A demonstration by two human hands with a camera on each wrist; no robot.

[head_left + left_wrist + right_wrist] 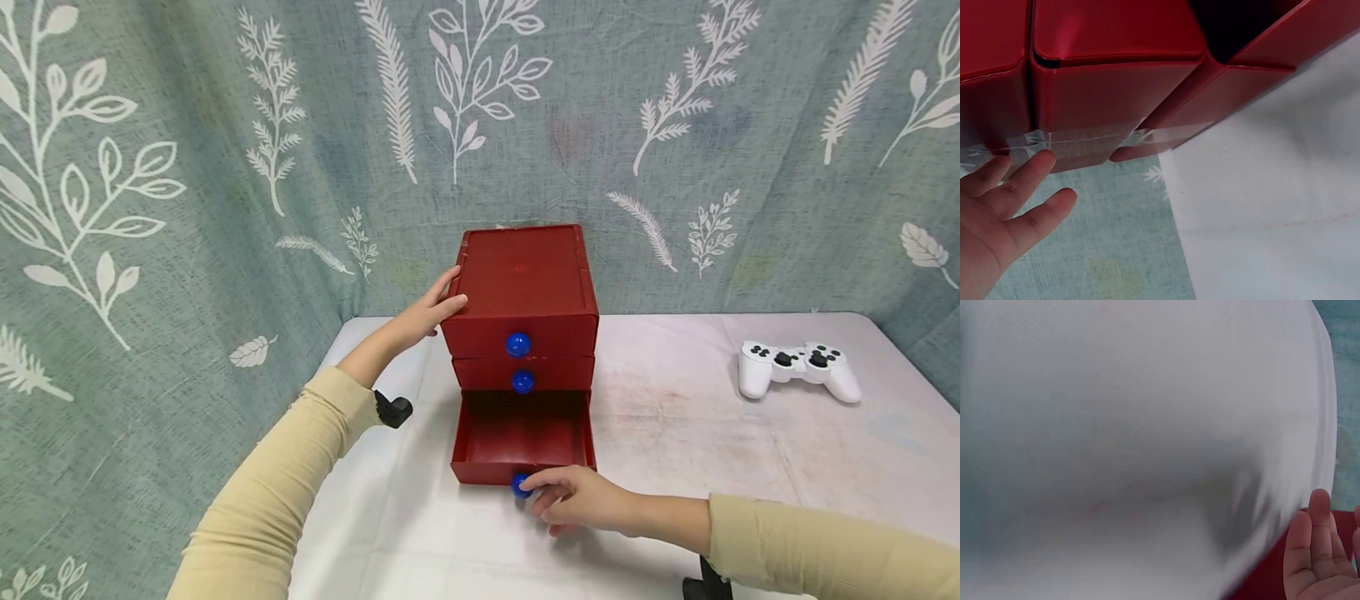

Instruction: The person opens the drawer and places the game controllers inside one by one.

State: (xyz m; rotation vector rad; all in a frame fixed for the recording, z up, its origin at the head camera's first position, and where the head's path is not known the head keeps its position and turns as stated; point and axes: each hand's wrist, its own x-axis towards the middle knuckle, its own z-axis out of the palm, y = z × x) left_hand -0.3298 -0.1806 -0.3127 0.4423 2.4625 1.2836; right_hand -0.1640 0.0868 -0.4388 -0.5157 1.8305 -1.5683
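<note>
A small red drawer cabinet (525, 271) with three stacked drawers stands on the white-covered table, each drawer with a round blue knob. Its bottom drawer (517, 446) is pulled out, and its inside looks bare. My left hand (420, 321) rests at the cabinet's upper left edge, fingers spread; in the left wrist view its fingertips (1044, 161) are right by the taped red side. At the front, my right hand (585, 500) has its fingertips at the bottom drawer's blue knob (519, 485), pinching it. The right wrist view shows the other fingers loosely extended, the knob hidden.
A white game controller (798, 368) lies on the table (675, 433) to the right of the cabinet. Behind the table hangs a green curtain (570, 125) with white leaf patterns. Clear tape (1085, 142) runs across the cabinet's side.
</note>
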